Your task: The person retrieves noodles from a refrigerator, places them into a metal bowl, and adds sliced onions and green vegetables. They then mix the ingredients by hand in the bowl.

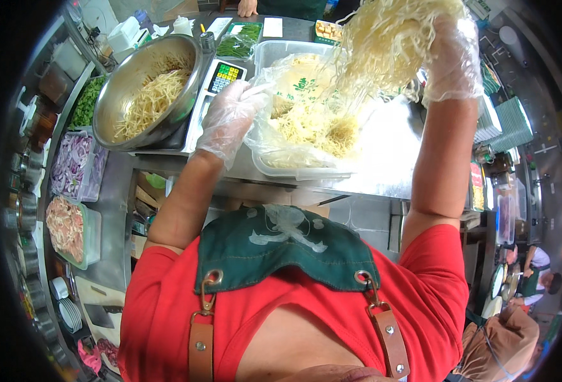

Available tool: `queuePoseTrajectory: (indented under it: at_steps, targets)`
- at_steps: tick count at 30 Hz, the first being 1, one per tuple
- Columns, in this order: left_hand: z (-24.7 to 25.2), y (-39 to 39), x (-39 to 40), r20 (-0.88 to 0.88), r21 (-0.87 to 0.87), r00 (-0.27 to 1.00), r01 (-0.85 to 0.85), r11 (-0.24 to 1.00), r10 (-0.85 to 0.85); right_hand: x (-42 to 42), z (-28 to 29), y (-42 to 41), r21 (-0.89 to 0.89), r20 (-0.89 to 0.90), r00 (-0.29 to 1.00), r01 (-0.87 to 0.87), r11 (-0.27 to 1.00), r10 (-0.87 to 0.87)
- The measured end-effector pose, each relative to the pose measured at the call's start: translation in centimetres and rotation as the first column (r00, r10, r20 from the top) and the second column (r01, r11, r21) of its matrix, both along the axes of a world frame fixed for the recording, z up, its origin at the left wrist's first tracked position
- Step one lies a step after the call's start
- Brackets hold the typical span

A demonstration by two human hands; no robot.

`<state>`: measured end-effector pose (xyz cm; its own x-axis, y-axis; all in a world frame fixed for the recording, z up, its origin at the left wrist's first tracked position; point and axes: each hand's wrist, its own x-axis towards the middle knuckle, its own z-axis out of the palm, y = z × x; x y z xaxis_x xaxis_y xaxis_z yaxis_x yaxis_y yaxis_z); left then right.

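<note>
My right hand (453,59), in a clear plastic glove, is raised at the upper right and grips a large bunch of pale noodles (386,43) that hangs in loose strands. My left hand (231,114), gloved too, holds the edge of a clear plastic bag (262,102) with green print. That bag lies in a translucent plastic tub (288,171) on the steel counter, with more noodles (314,129) in and about it. Left of my left hand stand a digital scale (202,117) and a tilted steel bowl (113,102) with noodles (154,98) and dark sauce inside.
Along the left stand containers of chopped greens (87,100), sliced purple onion (73,162) and pale sliced meat (65,227). A cleaver (100,316) lies on a cutting board (87,291). Behind the tub are cut green vegetables (240,40); a co-worker's hand (247,7) rests on the far edge.
</note>
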<state>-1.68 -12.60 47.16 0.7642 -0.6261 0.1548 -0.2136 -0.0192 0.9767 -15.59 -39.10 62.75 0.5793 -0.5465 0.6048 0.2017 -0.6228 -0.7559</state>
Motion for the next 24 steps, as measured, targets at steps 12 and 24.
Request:
queuePoseTrajectory:
  at_steps: [12,24]
  targets:
    - [7.2,-1.4,-2.7,0.721,-0.095,0.684,-0.066,0.993,0.114,1.8,10.8,-5.5,-0.284,0.054,0.979,0.203,0.937,-0.196]
    - [10.8,-11.9,-5.1,0.543,-0.045,0.820,0.243,0.969,-0.180,2.0,11.1,-12.3,-0.402,-0.069,0.926,0.315,0.860,-0.372]
